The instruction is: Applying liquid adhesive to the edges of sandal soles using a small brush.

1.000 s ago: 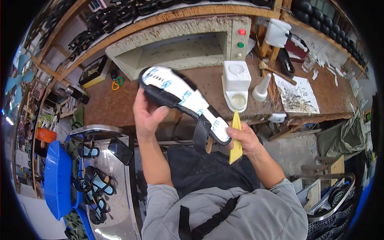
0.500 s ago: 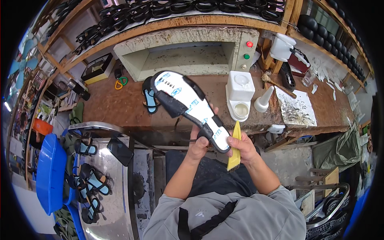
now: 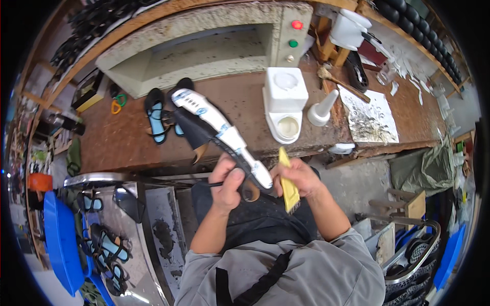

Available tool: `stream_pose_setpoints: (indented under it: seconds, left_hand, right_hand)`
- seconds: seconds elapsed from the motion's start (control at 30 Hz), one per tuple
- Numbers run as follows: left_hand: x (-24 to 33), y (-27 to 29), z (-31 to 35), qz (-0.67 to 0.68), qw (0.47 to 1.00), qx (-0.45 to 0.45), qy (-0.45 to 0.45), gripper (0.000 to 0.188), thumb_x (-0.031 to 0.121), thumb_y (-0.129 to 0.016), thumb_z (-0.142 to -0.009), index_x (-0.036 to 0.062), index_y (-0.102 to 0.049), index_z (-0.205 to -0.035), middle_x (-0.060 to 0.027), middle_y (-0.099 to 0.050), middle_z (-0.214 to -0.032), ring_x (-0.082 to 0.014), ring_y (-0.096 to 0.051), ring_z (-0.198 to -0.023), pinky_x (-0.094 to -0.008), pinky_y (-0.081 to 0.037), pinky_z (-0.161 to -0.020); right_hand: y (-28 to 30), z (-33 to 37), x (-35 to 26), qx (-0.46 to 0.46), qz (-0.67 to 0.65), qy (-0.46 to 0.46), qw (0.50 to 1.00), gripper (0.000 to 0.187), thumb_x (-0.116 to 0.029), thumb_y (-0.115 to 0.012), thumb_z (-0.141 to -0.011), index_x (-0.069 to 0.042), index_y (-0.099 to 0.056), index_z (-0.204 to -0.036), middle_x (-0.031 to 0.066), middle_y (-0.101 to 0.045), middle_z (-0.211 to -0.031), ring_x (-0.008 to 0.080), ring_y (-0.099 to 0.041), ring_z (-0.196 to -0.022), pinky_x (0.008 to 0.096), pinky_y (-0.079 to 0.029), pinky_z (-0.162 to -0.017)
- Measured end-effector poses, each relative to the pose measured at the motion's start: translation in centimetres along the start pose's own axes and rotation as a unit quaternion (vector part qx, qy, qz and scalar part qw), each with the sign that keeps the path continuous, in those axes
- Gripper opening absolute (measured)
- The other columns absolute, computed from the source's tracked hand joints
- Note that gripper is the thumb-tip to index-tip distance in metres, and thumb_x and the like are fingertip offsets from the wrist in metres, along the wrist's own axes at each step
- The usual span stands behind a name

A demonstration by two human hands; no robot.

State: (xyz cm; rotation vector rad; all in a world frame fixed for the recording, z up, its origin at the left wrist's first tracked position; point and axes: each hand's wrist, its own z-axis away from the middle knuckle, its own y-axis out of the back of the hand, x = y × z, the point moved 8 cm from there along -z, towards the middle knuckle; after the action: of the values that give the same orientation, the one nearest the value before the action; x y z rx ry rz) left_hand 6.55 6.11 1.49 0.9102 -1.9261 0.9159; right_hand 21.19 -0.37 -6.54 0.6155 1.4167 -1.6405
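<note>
My left hand [image 3: 226, 182] is closed round the narrow part of a black-strapped sandal [image 3: 228, 136], which is held up over my lap. Its white, blue-printed insole is tilted, with the broad end pointing up and left toward the bench. In my right hand [image 3: 302, 178] is a flat yellow brush [image 3: 290, 189], its short dark bristles pointing down. The fingers of that hand are close beside the sandal's narrow end; whether they touch it I cannot tell. Beyond the sandal, a pair of black sandals with blue insoles [image 3: 157, 120] lies on the bench, partly covered by it.
On the brown bench [image 3: 229, 97] stand a white pot with an open cup [image 3: 285, 99] and a white cone-nozzle bottle [image 3: 320, 115]. A stained paper sheet [image 3: 370, 115] lies to their right. Behind is a box-shaped machine [image 3: 184, 56]. A metal table [image 3: 138, 255] with sandals and a blue bin [image 3: 58, 245] are at left.
The sandal has been tipped, so its insole appears narrower and more of its side shows. My right thumb has moved off the insole. The whole view has shifted.
</note>
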Motion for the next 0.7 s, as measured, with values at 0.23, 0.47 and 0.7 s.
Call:
stream_pose_setpoints:
  seconds: [0.23,0.47,0.7]
  left_hand:
    - [-5.6,1.5,-0.5,-0.019,0.993,0.015,0.113,0.016,0.012,-0.05,-0.079,-0.0025,-0.049,-0.071,-0.0068,-0.052,-0.083,-0.0126,-0.045,-0.075,-0.025,-0.035,-0.071]
    - [-9.8,0.6,-0.4,-0.015,0.981,0.006,0.193,0.017,0.011,-0.049,-0.078,-0.0006,-0.048,-0.067,-0.0045,-0.051,-0.074,-0.0107,-0.043,-0.067,-0.0242,-0.034,-0.065]
    - [-10.0,-0.4,-0.3,0.053,0.97,0.0,0.236,0.021,0.015,-0.052,-0.08,-0.0023,-0.051,-0.068,-0.0074,-0.054,-0.079,-0.0136,-0.046,-0.071,-0.0259,-0.035,-0.064]
  right_hand:
    - [10.2,0.5,-8.3,0.278,0.179,0.211,0.92,0.018,-0.013,-0.062,-0.084,0.003,-0.063,-0.093,0.0073,-0.064,-0.078,0.0103,-0.058,-0.063,0.0222,-0.047,-0.057]
    - [9.4,-1.8,-8.4,0.264,0.439,0.235,0.826,0.013,-0.008,-0.063,-0.082,0.002,-0.064,-0.089,0.005,-0.064,-0.078,0.0105,-0.056,-0.064,0.0244,-0.044,-0.057]
    - [9.7,-0.8,-7.8,0.276,0.118,0.192,0.934,0.009,-0.005,-0.064,-0.081,0.004,-0.063,-0.083,0.0068,-0.063,-0.072,0.0089,-0.053,-0.054,0.0223,-0.042,-0.05]
